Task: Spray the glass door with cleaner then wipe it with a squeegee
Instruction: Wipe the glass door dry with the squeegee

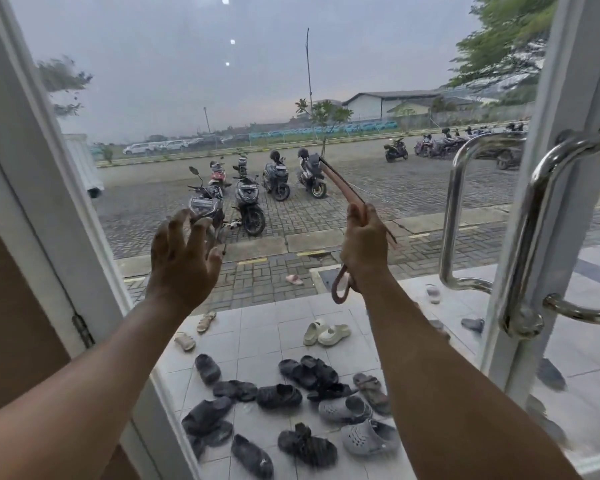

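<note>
Left hand [182,258] raised before the glass door [222,109], fingers spread, holding nothing; touching the pane or not, cannot tell. To its right, right hand [364,249] fisted around the reddish handle of the squeegee [343,188], blade end slanting up-left from the fist, against the glass. Right of that hand, steel door handle [530,233]. Below both hands, through the glass, scattered sandals [279,396].

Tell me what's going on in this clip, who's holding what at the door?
A person stands inside facing a glass door. The right hand grips a reddish-brown squeegee by its handle, blade end raised up and to the left against or close to the pane. The left hand is open, fingers spread, holding nothing, lifted toward the glass. No spray bottle is in view. Through the glass, sandals lie scattered on the tiles and motorbikes are parked beyond.
</note>
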